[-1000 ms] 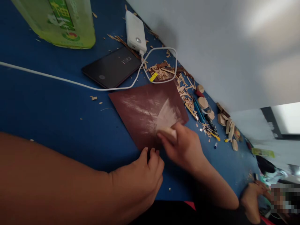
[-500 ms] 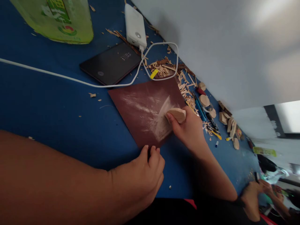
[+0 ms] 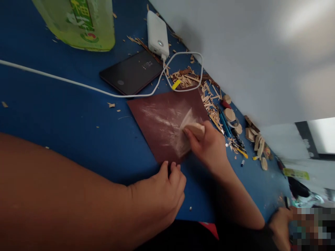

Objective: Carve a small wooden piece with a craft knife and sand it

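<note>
A dark red sheet of sandpaper (image 3: 154, 125) lies on the blue table, with pale dust streaked over its middle and right part. My right hand (image 3: 210, 146) grips a small, rounded piece of light wood (image 3: 195, 130) on edge against the dusty area. At the sheet's near corner, my left hand (image 3: 167, 191) rests with its fingertips on the edge, thumb and fingers pressed round that corner. A white cable crosses the table just beyond the sheet's far edge.
Beyond the sheet are a black phone (image 3: 131, 73), a white power bank (image 3: 157, 35) and a green pouch (image 3: 91, 28). Wood shavings (image 3: 187, 78), blue tools (image 3: 225, 123) and wood pieces (image 3: 258, 139) line the wall. Another person's arm (image 3: 280, 223) shows at lower right.
My right hand and the wood piece have shifted slightly left on the sandpaper, and the wood is tilted differently. The view has moved a little, so the phone, power bank and pouch appear further right.
</note>
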`<state>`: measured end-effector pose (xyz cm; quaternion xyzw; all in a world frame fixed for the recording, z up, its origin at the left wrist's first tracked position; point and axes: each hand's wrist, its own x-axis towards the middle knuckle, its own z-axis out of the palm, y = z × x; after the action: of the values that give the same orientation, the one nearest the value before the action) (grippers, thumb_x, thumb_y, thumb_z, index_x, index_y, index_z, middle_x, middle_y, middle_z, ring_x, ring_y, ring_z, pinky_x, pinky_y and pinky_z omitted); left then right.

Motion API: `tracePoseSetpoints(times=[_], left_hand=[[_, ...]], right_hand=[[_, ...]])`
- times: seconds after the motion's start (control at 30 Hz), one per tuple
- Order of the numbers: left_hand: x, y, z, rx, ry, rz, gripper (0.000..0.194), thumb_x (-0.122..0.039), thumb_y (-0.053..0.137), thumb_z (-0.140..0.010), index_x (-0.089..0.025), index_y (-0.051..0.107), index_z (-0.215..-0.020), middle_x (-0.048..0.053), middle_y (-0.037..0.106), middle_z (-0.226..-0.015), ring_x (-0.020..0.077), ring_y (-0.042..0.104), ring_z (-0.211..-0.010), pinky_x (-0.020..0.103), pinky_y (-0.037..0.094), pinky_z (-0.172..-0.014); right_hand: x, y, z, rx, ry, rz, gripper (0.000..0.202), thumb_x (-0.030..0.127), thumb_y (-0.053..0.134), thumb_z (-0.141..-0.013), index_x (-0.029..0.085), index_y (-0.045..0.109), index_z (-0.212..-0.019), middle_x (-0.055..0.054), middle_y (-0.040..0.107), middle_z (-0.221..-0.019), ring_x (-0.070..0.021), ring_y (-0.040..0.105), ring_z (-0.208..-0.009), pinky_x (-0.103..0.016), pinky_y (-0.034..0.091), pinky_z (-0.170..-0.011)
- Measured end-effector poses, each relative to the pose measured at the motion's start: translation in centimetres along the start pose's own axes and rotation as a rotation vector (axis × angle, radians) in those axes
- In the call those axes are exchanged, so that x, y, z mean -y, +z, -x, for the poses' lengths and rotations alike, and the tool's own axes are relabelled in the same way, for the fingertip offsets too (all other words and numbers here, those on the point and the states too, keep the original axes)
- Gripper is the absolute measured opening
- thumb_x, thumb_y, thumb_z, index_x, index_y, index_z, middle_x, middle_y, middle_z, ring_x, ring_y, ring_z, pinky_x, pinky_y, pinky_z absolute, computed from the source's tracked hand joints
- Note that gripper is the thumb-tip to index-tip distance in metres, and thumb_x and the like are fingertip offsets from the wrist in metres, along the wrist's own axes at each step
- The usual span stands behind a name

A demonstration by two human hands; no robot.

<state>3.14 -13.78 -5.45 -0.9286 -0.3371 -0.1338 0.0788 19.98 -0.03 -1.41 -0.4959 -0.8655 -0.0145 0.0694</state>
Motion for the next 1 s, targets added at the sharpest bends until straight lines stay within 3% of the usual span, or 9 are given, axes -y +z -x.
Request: tracePoseSetpoints(times=[0.17,0.3,0.43,0.57,0.73,0.87,1.0], left_hand=[[0.1,-0.1,0.0,-0.011,-0.017,0.006,0.042,-0.042,0.050,-0.102,-0.017,0.077,-0.122,0.024,0.076,-0.134,0.0422,0.073,-0.118,0.058,0.056,-0.097],[0.1,-0.1,0.0,-0.002,-0.017,0.003,0.041,-0.042,0.053,-0.101,-0.018,0.077,-0.124,0.022,0.075,-0.137,0.0406,0.072,-0.120,0.056,0.056,-0.098],[0.2,0.0,0.0,-0.015,-0.013,-0.006,0.044,-0.042,0.047,-0.103,-0.017,0.077,-0.125,0.021,0.077,-0.133,0.0396,0.074,-0.117,0.056,0.057,-0.097],[0.4,0.1,0.1,-0.027,0.002,-0.014,0.043,-0.042,0.049,-0.102,-0.018,0.078,-0.124,0.021,0.076,-0.135,0.0394,0.073,-0.118,0.056,0.058,-0.096],[0.4,0.0,0.1,-0.032,0.002,0.006,0.045,-0.043,0.050,-0.102,-0.017,0.078,-0.124,0.022,0.077,-0.134,0.0399,0.074,-0.117,0.057,0.058,-0.096],[0.4,0.1,0.1,-0.039,0.009,0.001,0.043,-0.042,0.051,-0.101,-0.017,0.079,-0.122,0.021,0.077,-0.134,0.0396,0.074,-0.117,0.056,0.059,-0.095],[0.4,0.2,0.1,-0.055,0.001,0.029,0.045,-0.044,0.053,-0.100,-0.015,0.079,-0.122,0.023,0.077,-0.133,0.0402,0.074,-0.116,0.057,0.057,-0.096]], right_hand=[[-0.1,0.2,0.1,0.038,-0.086,-0.045,0.037,0.061,0.062,-0.103,0.026,0.058,-0.093,-0.006,0.073,-0.081,-0.0253,0.071,-0.076,-0.033,0.043,-0.068],[-0.2,0.1,0.1,-0.025,0.020,0.009,0.038,0.062,0.061,-0.103,0.025,0.058,-0.094,-0.006,0.073,-0.080,-0.0254,0.069,-0.072,-0.034,0.041,-0.064],[-1.0,-0.2,0.0,0.069,-0.085,-0.036,0.037,0.061,0.061,-0.104,0.026,0.060,-0.094,-0.006,0.074,-0.083,-0.0253,0.071,-0.077,-0.034,0.044,-0.069],[-2.0,-0.7,-0.3,0.005,0.112,0.058,0.037,0.061,0.062,-0.102,0.025,0.060,-0.094,-0.006,0.074,-0.080,-0.0254,0.068,-0.069,-0.033,0.038,-0.061],[-1.7,-1.1,0.2,0.095,-0.063,0.029,0.035,0.057,0.063,-0.103,0.025,0.059,-0.091,-0.006,0.072,-0.079,-0.0248,0.069,-0.072,-0.033,0.041,-0.065],[-2.2,-1.1,-0.1,0.015,0.117,0.074,0.037,0.061,0.063,-0.102,0.025,0.060,-0.095,-0.006,0.073,-0.079,-0.0256,0.068,-0.068,-0.033,0.037,-0.061],[-2.0,-1.2,0.1,0.088,-0.040,0.026,0.035,0.059,0.062,-0.103,0.025,0.061,-0.093,-0.007,0.074,-0.081,-0.0257,0.070,-0.073,-0.033,0.042,-0.065]])
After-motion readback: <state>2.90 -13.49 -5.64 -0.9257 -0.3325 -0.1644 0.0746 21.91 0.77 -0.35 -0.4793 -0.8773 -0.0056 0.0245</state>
